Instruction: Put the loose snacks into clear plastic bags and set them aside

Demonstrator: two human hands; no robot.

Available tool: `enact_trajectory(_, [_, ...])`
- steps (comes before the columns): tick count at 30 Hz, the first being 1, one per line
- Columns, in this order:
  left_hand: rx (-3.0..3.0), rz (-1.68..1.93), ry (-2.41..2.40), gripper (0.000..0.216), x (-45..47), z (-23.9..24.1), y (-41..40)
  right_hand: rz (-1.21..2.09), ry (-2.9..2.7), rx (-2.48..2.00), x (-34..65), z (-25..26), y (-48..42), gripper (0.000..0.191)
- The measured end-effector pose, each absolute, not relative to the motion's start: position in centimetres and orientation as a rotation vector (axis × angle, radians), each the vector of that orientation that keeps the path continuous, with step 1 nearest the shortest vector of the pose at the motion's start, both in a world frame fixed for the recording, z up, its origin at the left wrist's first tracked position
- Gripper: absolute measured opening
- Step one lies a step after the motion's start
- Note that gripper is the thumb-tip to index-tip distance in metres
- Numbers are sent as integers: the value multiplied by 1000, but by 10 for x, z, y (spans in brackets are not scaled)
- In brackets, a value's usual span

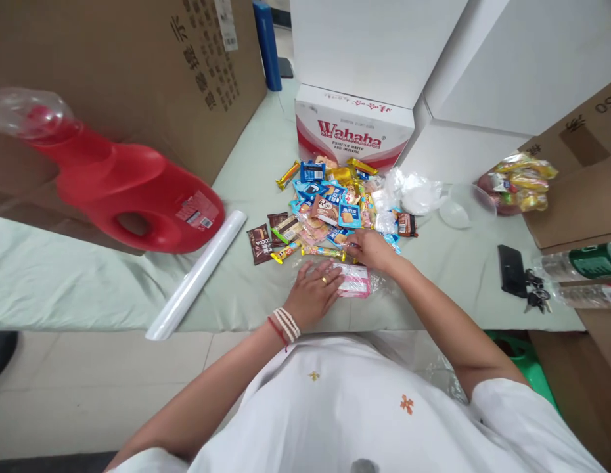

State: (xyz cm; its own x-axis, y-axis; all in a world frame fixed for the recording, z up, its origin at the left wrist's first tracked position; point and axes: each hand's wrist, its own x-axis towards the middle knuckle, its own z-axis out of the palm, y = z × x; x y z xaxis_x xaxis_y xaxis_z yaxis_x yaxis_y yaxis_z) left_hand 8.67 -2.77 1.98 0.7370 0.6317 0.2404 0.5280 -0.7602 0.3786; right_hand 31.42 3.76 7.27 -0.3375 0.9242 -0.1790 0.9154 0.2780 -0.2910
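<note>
My left hand (311,290) lies flat, fingers outstretched, over a clear plastic bag (380,286) and the left end of a pink-and-white printed slip (355,282). Just beyond it, my right hand (373,251) reaches into the near edge of a heap of wrapped snacks, its fingertips drawn together. What they pinch, if anything, is too small to make out. Beside those fingertips is a yellow-wrapped stick (321,252). The heap includes a blue biscuit packet (349,215), a brown round-printed packet (325,210) and a dark cocoa packet (260,244).
A Wahaba-style water carton (355,125) stands behind the heap. At left are a red detergent jug (138,177) and a white roll (197,276). Clear bowls (470,205), a filled snack bag (520,184), keys (536,292) and plastic bottles (586,263) sit at right.
</note>
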Motion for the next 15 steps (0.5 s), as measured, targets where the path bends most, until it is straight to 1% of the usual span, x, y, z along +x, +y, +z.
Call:
enact_trajectory(4, [2599,577,1073,29,92,11,-16,643,-2449,-1594,323,75,20,24])
enact_trajectory(8, [2523,592,1202,25,98,8,-21,700,-2503,-1386,326,66,-16,33])
enact_trajectory(12, [2424,680,1271,24,98,3,-28,620,-2621,-1393,321,44,-51,40])
enact_trajectory(15, [2251,816,1347,16,86,-4,-28,570,-2692,-1424,316,34,-64,43])
